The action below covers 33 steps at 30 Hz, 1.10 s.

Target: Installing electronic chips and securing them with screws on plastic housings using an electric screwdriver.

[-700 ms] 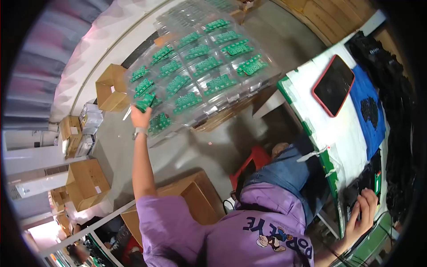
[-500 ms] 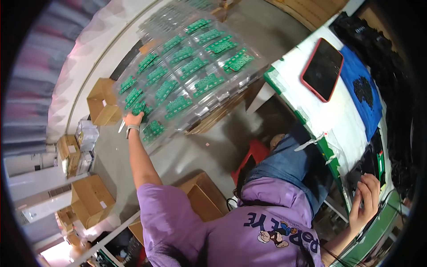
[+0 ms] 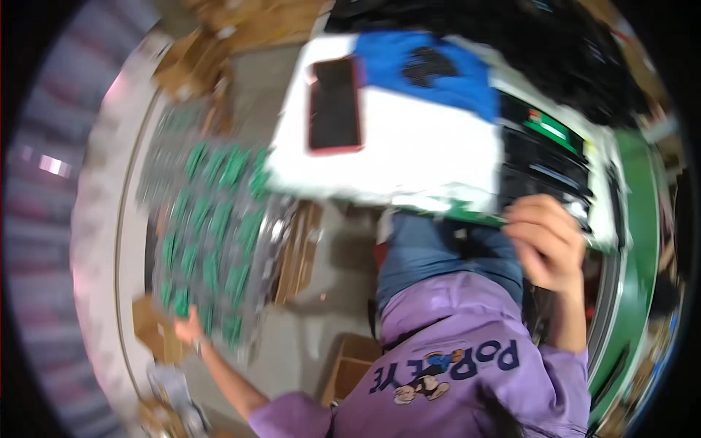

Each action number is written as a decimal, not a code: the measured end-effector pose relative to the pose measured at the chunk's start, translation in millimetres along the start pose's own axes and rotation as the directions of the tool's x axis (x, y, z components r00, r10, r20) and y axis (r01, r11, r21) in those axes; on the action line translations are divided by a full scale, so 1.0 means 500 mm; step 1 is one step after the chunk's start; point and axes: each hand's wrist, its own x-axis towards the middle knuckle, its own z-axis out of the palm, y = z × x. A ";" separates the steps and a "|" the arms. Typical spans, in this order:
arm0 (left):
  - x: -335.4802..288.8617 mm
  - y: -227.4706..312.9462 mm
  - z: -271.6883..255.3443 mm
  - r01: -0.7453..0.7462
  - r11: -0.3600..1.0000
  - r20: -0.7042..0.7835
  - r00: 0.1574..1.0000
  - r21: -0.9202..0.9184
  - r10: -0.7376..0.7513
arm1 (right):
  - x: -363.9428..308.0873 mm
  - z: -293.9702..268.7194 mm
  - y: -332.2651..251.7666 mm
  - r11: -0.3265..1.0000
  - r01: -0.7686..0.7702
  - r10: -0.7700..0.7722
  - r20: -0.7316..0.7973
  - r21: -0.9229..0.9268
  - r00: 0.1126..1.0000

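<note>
The two hands are well apart, one at each side of the view. The left arm is stretched out to the lower left, and the left hand (image 3: 191,327) is at the near-left corner of a clear plastic tray (image 3: 270,244), its thumb and fingers against a green circuit board (image 3: 181,303); motion blur prevents telling whether the grip is closed on that board or only touching it. Further green boards (image 3: 212,271) lie in rows in the tray's compartments. An open cardboard box (image 3: 152,328) stands just beside the left hand, and brown cardboard (image 3: 301,252) shows along the tray's right side. The right hand (image 3: 544,241) is at the near edge of the tabletop (image 3: 431,157), fingers bent; whether anything is held inside them cannot be told. Immediately beyond it lies a group of black parts (image 3: 544,171), with a green strip (image 3: 553,131) near their far edge. The tabletop carries a white covering. On its left part rests a phone (image 3: 334,106) with a red edge, dark screen upward. To the right of the phone a blue sheet (image 3: 467,87) is spread, bearing a small pile of black pieces (image 3: 427,67). A large heap of black material (image 3: 504,33) occupies the far side.
</note>
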 end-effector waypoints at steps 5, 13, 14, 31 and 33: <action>-0.059 0.317 -0.225 0.213 0.234 0.241 0.965 -0.949 0.101 | -0.014 0.046 -0.007 0.979 0.087 -0.077 -0.058 0.186 0.995; -0.387 0.841 -0.504 0.206 -0.377 -0.203 0.567 -0.903 0.798 | -0.010 0.069 -0.030 0.802 -0.192 0.242 -0.013 0.566 0.970; -0.422 0.887 -0.547 0.217 -0.378 -0.231 0.498 -0.900 0.836 | -0.014 0.054 -0.022 0.797 -0.188 0.245 -0.023 0.574 0.969; -0.582 1.257 -0.613 0.571 0.003 0.064 0.086 -0.821 0.994 | -0.153 -0.225 0.284 0.801 -0.499 0.575 -0.195 0.330 0.794; -0.582 1.260 -0.592 0.640 -0.062 0.038 0.142 -0.766 0.989 | -0.152 -0.223 0.312 0.757 -0.565 0.623 -0.099 0.328 0.776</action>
